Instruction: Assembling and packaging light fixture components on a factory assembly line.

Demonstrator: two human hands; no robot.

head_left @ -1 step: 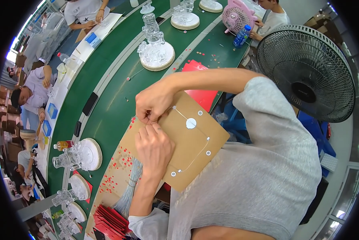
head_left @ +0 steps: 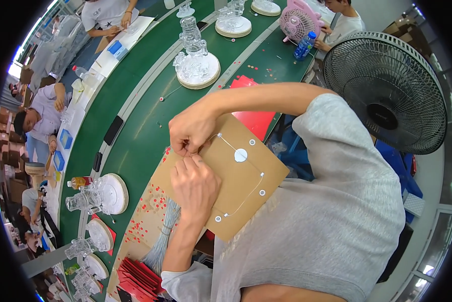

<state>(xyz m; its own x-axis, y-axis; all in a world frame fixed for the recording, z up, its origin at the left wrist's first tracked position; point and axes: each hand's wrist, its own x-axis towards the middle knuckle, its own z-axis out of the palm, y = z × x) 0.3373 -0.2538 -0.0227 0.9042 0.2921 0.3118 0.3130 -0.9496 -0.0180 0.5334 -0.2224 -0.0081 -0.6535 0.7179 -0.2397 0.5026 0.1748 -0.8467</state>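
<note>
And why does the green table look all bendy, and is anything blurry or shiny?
In the head view, the wide fisheye lens bends the green table and leaves black corners; in the head view, the left hand and right hand look fairly sharp, while faraway co-workers at the left look softer; also in the head view, bright highlights gleam on the clear figure.

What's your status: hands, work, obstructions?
Bare left hand and bare right hand: fingertips pinched close together, anything between indistinct. Flat tan rectangular board: beneath both, round white disc exposed. Right forearm over glossy red flat sheets; no obstruction seen.
</note>
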